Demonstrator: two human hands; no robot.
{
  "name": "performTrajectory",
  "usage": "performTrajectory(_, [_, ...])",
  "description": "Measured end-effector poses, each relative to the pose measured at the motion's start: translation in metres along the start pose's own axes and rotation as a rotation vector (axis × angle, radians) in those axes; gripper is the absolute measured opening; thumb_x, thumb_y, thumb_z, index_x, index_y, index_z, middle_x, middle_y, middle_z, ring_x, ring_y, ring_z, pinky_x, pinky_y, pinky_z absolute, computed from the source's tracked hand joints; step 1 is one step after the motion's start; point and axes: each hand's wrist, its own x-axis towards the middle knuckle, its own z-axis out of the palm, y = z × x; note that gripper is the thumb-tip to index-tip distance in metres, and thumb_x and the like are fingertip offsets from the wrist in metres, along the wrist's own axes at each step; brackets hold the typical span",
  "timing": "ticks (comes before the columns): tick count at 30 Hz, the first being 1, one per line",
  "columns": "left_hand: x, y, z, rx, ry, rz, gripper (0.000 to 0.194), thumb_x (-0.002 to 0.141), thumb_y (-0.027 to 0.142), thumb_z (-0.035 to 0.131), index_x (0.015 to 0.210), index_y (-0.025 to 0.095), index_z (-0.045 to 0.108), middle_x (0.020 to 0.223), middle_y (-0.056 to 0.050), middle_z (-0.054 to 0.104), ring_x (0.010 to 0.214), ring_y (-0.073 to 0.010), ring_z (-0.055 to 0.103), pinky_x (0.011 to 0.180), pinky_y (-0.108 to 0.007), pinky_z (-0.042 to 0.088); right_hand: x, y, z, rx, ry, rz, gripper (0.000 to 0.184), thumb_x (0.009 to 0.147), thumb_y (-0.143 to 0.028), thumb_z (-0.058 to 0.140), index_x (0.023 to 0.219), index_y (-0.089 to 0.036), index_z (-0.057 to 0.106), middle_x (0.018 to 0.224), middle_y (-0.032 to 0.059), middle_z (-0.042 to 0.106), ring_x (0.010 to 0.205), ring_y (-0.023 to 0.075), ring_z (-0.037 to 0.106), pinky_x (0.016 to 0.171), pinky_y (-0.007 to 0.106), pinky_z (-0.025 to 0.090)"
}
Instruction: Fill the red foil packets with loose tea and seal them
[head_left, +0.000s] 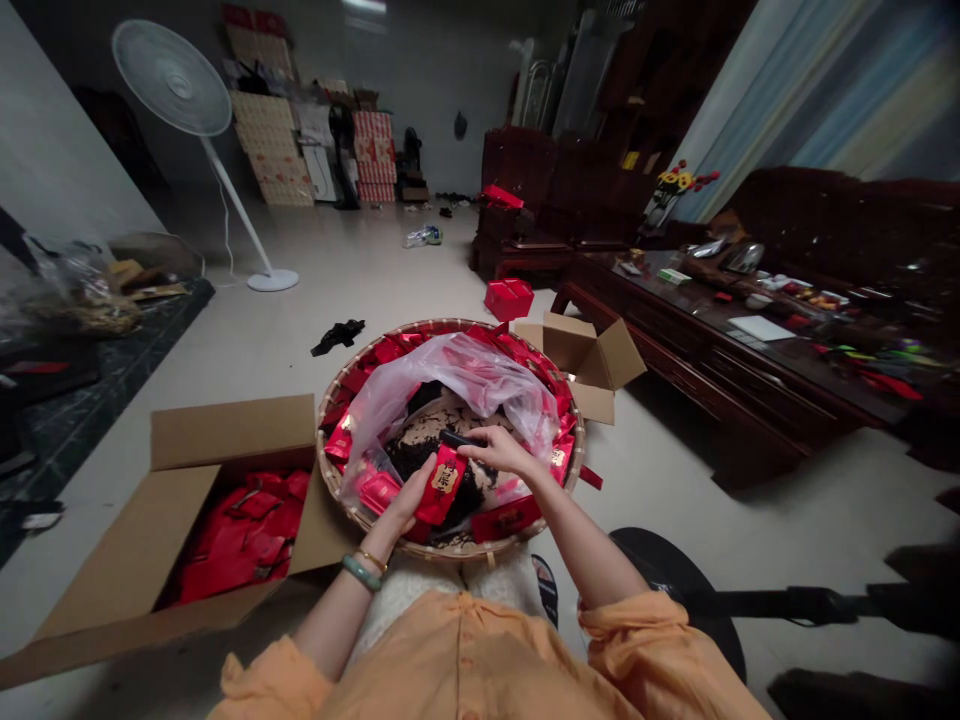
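My left hand [409, 497] is closed on a small red packet [441, 488] with a gold label and dark characters. My right hand [496, 448] pinches a dark bar-shaped object [459, 440] at the packet's upper end; its exact kind is hard to make out. Both hands are over a round woven basket [324, 465]. Inside it lies a clear plastic bag [375, 410], its mouth spread open, with loose black, stringy dried stuff [409, 445] in it. Around the bag, several red packets [341, 437] line the basket.
An open carton [232, 432] full of red packets stands at left. Another open carton [592, 365] and a red box [508, 299] are beyond the basket. To the right are a dark wooden table [697, 345] and a black round base [675, 580]. A white fan [272, 280] stands at far left.
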Motion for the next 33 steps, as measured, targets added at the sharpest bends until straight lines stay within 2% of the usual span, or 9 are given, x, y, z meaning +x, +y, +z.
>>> performTrajectory(9, [0.008,-0.006,-0.006,-0.009,-0.015,-0.025,0.047,0.085,0.049,0.047,0.107,0.011,0.062,0.087,-0.011,0.072,0.072,-0.0193,0.068,0.066,-0.028,0.054,-0.002,0.002,0.001,0.027,-0.048,0.016,0.042,0.077,-0.051,0.056,0.092,-0.013,0.067,0.071,0.0007,0.06,0.059,0.0101,0.049,0.052,0.02,0.035])
performTrajectory(13, [0.007,-0.001,-0.006,-0.048,-0.022,-0.024,0.049,0.085,0.051,0.046,0.106,0.009,0.062,0.088,-0.012,0.072,0.073,-0.0192,0.068,0.067,-0.028,0.054,-0.003,0.017,-0.003,0.052,-0.016,0.1,0.049,0.08,-0.054,0.051,0.106,-0.014,0.061,0.079,0.0028,0.063,0.058,0.0106,0.053,0.051,0.02,0.037])
performTrajectory(15, [0.005,0.003,-0.005,-0.092,-0.021,-0.034,0.049,0.086,0.051,0.044,0.107,0.009,0.061,0.087,-0.013,0.072,0.073,-0.0189,0.068,0.067,-0.028,0.055,-0.004,0.032,-0.006,-0.036,0.054,0.161,0.05,0.082,-0.055,0.048,0.107,-0.014,0.061,0.081,0.0047,0.064,0.062,0.013,0.056,0.054,0.022,0.039])
performTrajectory(18, [0.002,0.006,-0.005,-0.143,-0.017,-0.045,0.049,0.088,0.05,0.042,0.107,0.008,0.06,0.086,-0.014,0.071,0.07,-0.0185,0.068,0.065,-0.027,0.055,-0.009,0.059,-0.005,-0.356,0.181,0.265,0.047,0.077,-0.055,0.056,0.096,-0.013,0.064,0.089,0.0107,0.066,0.079,0.0205,0.06,0.066,0.027,0.042])
performTrajectory(23, [0.003,0.004,-0.004,-0.145,-0.002,-0.016,0.043,0.089,0.044,0.043,0.106,0.009,0.061,0.084,-0.012,0.071,0.066,-0.0172,0.068,0.065,-0.027,0.055,-0.017,0.087,0.009,-0.619,0.136,0.387,0.048,0.074,-0.051,0.062,0.099,-0.011,0.061,0.096,0.0173,0.065,0.088,0.027,0.061,0.072,0.03,0.042])
performTrajectory(26, [0.003,0.004,-0.003,-0.142,0.008,-0.029,0.041,0.09,0.041,0.043,0.106,0.009,0.061,0.084,-0.011,0.072,0.065,-0.0164,0.067,0.065,-0.026,0.055,-0.014,0.079,0.014,-0.589,0.216,0.293,0.045,0.076,-0.047,0.061,0.101,-0.01,0.062,0.101,0.0181,0.063,0.095,0.0272,0.059,0.079,0.031,0.041])
performTrajectory(29, [0.004,0.002,-0.002,-0.102,0.018,-0.062,0.042,0.089,0.043,0.043,0.106,0.009,0.061,0.083,-0.011,0.072,0.063,-0.0156,0.067,0.062,-0.025,0.054,-0.003,0.056,0.016,-0.36,0.351,0.077,0.038,0.087,-0.044,0.046,0.108,-0.015,0.061,0.104,0.0126,0.063,0.097,0.0209,0.057,0.083,0.029,0.041])
performTrajectory(31, [0.004,0.001,-0.001,-0.05,0.03,-0.077,0.044,0.089,0.044,0.043,0.106,0.009,0.062,0.083,-0.01,0.072,0.06,-0.0149,0.066,0.059,-0.025,0.053,0.006,0.039,0.021,-0.166,0.371,-0.086,0.035,0.088,-0.042,0.044,0.108,-0.019,0.061,0.103,0.0081,0.064,0.09,0.0169,0.058,0.079,0.026,0.042])
performTrajectory(33, [0.005,-0.001,0.0,-0.006,0.04,-0.072,0.043,0.088,0.044,0.044,0.104,0.009,0.063,0.083,-0.009,0.072,0.059,-0.0134,0.064,0.058,-0.023,0.052,0.015,0.027,0.027,-0.07,0.362,-0.169,0.03,0.085,-0.042,0.05,0.098,-0.02,0.064,0.091,0.0047,0.066,0.078,0.0151,0.059,0.07,0.024,0.042])
